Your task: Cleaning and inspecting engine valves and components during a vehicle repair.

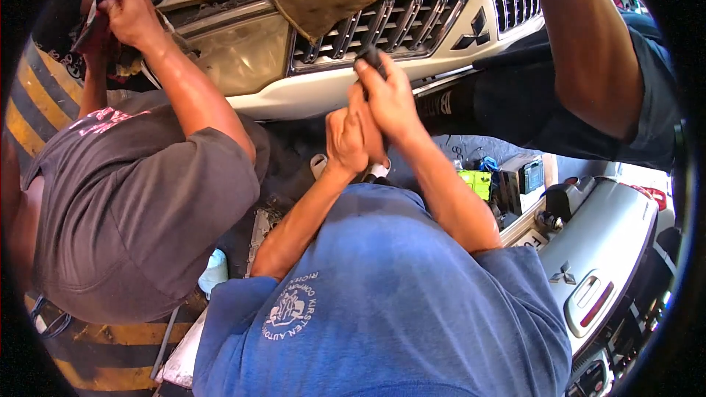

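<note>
My right hand (390,103) is raised at the middle of the head view, shut on a small dark object (370,60), whose kind I cannot make out, in front of the car's grille (383,23). My left hand (344,140) is just below and left of it, close against it, with fingers curled; what is inside them is hidden. The white bumper (262,103) runs behind both hands. A brown cloth (316,7) with metal tools on it hangs over the car's front.
At left a co-worker in a dark shirt (147,228) grips something red and dark (103,0). Another person's arm (588,59) reaches in from the right. Below right lie a lime case (474,184), boxes and a silver car panel (603,242). Striped floor (37,103) shows at left.
</note>
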A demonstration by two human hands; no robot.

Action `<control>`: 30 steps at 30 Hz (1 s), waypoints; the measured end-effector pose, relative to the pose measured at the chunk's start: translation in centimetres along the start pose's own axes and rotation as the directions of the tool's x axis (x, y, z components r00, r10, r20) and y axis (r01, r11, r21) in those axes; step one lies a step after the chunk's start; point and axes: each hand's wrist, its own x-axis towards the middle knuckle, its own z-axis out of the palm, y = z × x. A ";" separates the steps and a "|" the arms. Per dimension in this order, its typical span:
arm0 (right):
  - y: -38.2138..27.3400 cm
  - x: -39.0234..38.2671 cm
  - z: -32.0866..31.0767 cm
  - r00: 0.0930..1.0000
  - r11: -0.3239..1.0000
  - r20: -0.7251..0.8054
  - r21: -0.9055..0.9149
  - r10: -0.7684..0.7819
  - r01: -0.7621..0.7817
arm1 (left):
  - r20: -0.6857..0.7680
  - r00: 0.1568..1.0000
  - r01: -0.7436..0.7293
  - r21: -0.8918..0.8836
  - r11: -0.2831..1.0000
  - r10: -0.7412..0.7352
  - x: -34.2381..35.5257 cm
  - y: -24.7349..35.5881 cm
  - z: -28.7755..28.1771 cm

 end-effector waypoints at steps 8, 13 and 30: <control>2.5 0.5 1.2 0.999 0.993 -0.011 -0.112 0.035 -0.036 | -0.056 0.962 0.264 -0.033 0.964 -0.266 0.1 0.3 -0.3; 4.1 2.6 1.3 0.994 0.989 -0.028 0.104 0.107 -0.104 | 0.296 0.844 0.501 -0.732 0.462 -0.447 0.0 0.8 -1.6; -0.3 -2.9 1.1 0.926 0.874 0.186 -0.312 -0.328 0.372 | 0.198 0.958 0.282 -0.777 0.562 -0.208 -1.7 -3.8 -2.0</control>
